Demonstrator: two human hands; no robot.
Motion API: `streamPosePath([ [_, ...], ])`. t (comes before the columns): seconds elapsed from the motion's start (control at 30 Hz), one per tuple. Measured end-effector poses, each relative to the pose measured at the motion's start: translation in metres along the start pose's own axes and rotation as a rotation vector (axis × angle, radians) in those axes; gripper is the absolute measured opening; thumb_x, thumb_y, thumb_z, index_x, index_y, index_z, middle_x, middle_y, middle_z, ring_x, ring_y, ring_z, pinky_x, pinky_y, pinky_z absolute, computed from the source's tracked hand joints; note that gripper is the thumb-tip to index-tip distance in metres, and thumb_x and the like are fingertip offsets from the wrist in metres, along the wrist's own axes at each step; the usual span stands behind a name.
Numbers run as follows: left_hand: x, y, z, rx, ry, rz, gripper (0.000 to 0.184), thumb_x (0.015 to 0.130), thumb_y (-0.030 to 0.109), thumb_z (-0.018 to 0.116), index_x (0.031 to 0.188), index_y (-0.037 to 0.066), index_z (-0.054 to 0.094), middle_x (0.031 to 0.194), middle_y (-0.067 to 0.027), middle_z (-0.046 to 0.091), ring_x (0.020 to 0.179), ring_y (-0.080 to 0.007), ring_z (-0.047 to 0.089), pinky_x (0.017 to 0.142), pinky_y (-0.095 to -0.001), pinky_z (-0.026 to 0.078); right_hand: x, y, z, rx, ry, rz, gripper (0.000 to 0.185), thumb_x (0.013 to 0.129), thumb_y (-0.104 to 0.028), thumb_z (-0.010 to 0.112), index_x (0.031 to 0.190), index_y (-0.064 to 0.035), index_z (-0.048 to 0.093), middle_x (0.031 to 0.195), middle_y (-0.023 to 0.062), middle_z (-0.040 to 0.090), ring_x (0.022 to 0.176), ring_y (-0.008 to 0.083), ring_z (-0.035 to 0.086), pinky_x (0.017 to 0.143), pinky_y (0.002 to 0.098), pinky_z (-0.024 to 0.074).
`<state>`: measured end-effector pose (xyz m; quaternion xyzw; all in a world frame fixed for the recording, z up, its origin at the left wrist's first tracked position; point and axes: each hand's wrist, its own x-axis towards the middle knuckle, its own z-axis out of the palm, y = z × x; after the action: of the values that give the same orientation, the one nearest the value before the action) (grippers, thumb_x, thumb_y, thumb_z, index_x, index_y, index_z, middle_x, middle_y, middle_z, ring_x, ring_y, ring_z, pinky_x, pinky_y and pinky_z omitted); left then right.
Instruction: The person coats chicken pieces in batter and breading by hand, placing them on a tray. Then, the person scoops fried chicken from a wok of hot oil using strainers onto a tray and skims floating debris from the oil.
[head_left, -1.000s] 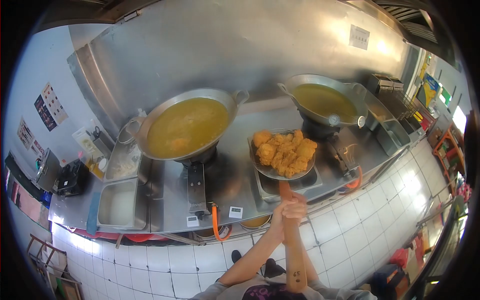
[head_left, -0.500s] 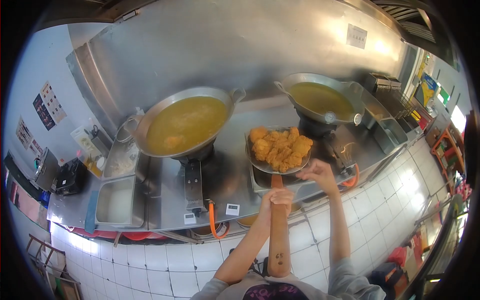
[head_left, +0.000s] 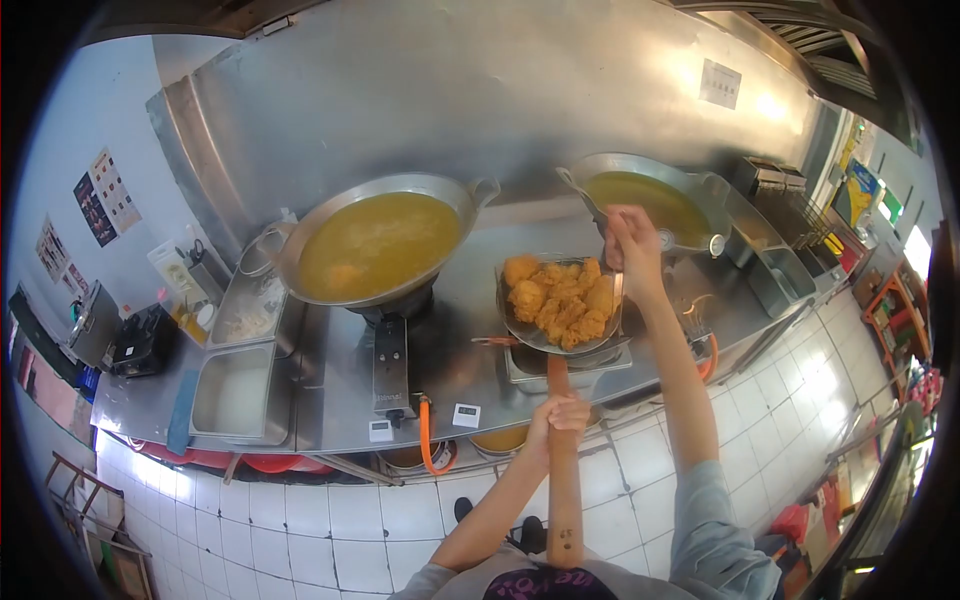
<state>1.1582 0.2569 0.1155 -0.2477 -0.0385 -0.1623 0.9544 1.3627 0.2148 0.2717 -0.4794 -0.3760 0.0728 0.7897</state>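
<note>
Over the brushed-steel counter point(head_left: 480, 265), just in front of where the person stands, I can see a round, shallow metal skimmer point(head_left: 596, 343) heaped with craggy, golden-brown fried pieces point(head_left: 558, 300). Its long, flat wooden handle point(head_left: 564, 485) runs back from the skimmer toward the person's body, and the left hand point(head_left: 562, 414) is wrapped snugly around it, fingers curled tight. The right hand point(head_left: 634, 240) is raised at the skimmer's far right edge, fingers bent inward and mostly closed, pointing down; whether they pinch something thin I cannot tell. Below the skimmer's near edge sits a square metal tray point(head_left: 612, 373); I can't make out whether the two touch. Left of the skimmer and farther back stands a wide, two-handled metal wok point(head_left: 463, 210) of cloudy yellow oil point(head_left: 380, 235), with one browned piece point(head_left: 345, 273) in it. Behind the skimmer to the right is a second metal wok point(head_left: 714, 200), partly hidden by that raised hand. Nearer the person, left of the skimmer, lies a small white digital timer point(head_left: 467, 415).
</note>
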Motion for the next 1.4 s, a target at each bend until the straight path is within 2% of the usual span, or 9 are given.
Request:
streamPosePath([
  [0.37, 0.022, -0.039, -0.033, 0.091, 0.003, 0.108, 0.015, 0.087, 0.002, 0.046, 0.073, 0.006, 0.041, 0.054, 0.0055, 0.035, 0.042, -0.0015, 0.033, 0.040, -0.0143, 0.033, 0.017, -0.117, 0.035, -0.179, 0.058, -0.154, 0.014, 0.091, -0.021, 0.059, 0.095, -0.0075, 0.056, 0.058, -0.0046, 0.045, 0.043, 0.0003, 0.031, 0.036, 0.0184, 0.0202],
  [0.5, 0.031, -0.055, -0.059, 0.118, -0.004, 0.145, 0.012, 0.086, 0.003, 0.047, 0.076, 0.007, 0.043, 0.055, 0.0052, 0.035, 0.044, -0.0021, 0.034, 0.042, -0.0152, 0.034, -0.013, -0.075, 0.007, -0.239, 0.208, -0.386, 0.018, 0.095, -0.020, 0.054, 0.088, -0.0035, 0.054, 0.054, -0.0039, 0.041, 0.041, 0.0016, 0.032, 0.036, 0.0181, 0.0243],
  [0.77, 0.027, -0.053, -0.081, 0.273, 0.121, 0.204, 0.007, 0.089, 0.013, 0.054, 0.091, 0.008, 0.049, 0.068, 0.0012, 0.044, 0.061, -0.0082, 0.046, 0.062, -0.0214, 0.045, -0.137, -0.039, -0.056, -0.539, 0.338, -0.302, 0.026, 0.101, -0.024, 0.035, 0.102, -0.0020, 0.048, 0.066, 0.0051, 0.055, 0.058, 0.0098, 0.051, 0.052, 0.0219, 0.0416],
  [0.87, 0.007, -0.043, -0.074, 0.673, 0.230, 0.215, 0.045, 0.087, 0.047, 0.057, 0.109, 0.008, 0.049, 0.097, -0.0078, 0.056, 0.093, -0.0226, 0.056, 0.089, -0.0382, 0.046, -0.164, -0.042, -0.072, -0.870, 0.331, -0.225, 0.030, 0.101, -0.026, 0.032, 0.106, -0.0001, 0.047, 0.086, 0.0107, 0.063, 0.068, 0.0131, 0.057, 0.057, 0.0225, 0.0466],
  [0.97, -0.012, -0.013, -0.073, 0.726, 0.375, 0.234, 0.053, 0.086, 0.051, 0.057, 0.115, 0.008, 0.047, 0.107, -0.0104, 0.056, 0.098, -0.0248, 0.057, 0.090, -0.0410, 0.046, -0.180, -0.052, -0.081, -0.557, 0.348, 0.119, 0.025, 0.100, -0.019, 0.035, 0.110, 0.0015, 0.045, 0.103, 0.0150, 0.064, 0.072, 0.0145, 0.061, 0.061, 0.0247, 0.0505],
  [1.0, -0.009, 0.002, -0.078, 0.727, 0.375, 0.238, 0.053, 0.086, 0.051, 0.057, 0.115, 0.008, 0.047, 0.107, -0.0104, 0.056, 0.098, -0.0248, 0.057, 0.090, -0.0410, 0.046, -0.183, -0.054, -0.085, -0.483, 0.267, 0.194, 0.023, 0.098, -0.016, 0.038, 0.112, 0.0020, 0.045, 0.104, 0.0161, 0.063, 0.071, 0.0146, 0.061, 0.061, 0.0254, 0.0516],
  [1.07, 0.000, 0.045, -0.097, 0.622, 0.683, 0.791, 0.058, 0.090, 0.045, 0.054, 0.129, 0.003, 0.040, 0.121, -0.0145, 0.053, 0.111, -0.0268, 0.054, 0.094, -0.0395, 0.046, -0.185, -0.059, -0.092, -0.406, 0.185, 0.271, 0.024, 0.097, -0.013, 0.042, 0.114, 0.0025, 0.044, 0.105, 0.0171, 0.062, 0.071, 0.0147, 0.062, 0.062, 0.0262, 0.0527],
  [1.13, 0.003, 0.096, -0.116, 0.717, 0.566, 1.033, 0.051, 0.092, 0.037, 0.054, 0.127, 0.002, 0.040, 0.120, -0.0143, 0.053, 0.112, -0.0264, 0.053, 0.097, -0.0383, 0.046, -0.185, -0.064, -0.096, -0.452, -0.011, 0.464, 0.031, 0.093, -0.010, 0.048, 0.119, 0.0030, 0.040, 0.104, 0.0203, 0.062, 0.066, 0.0160, 0.062, 0.056, 0.0264, 0.0526],
  [1.4, 0.015, 0.124, -0.102, 0.539, 0.510, 1.105, 0.035, 0.094, 0.025, 0.053, 0.119, 0.001, 0.047, 0.117, -0.0123, 0.053, 0.110, -0.0244, 0.054, 0.098, -0.0372, 0.046, -0.162, -0.049, -0.099, -0.448, -0.158, 0.974, 0.043, 0.086, -0.002, 0.043, 0.128, -0.0058, 0.033, 0.077, 0.0119, 0.057, 0.043, 0.0067, 0.038, 0.035, 0.0237, 0.0272],
])
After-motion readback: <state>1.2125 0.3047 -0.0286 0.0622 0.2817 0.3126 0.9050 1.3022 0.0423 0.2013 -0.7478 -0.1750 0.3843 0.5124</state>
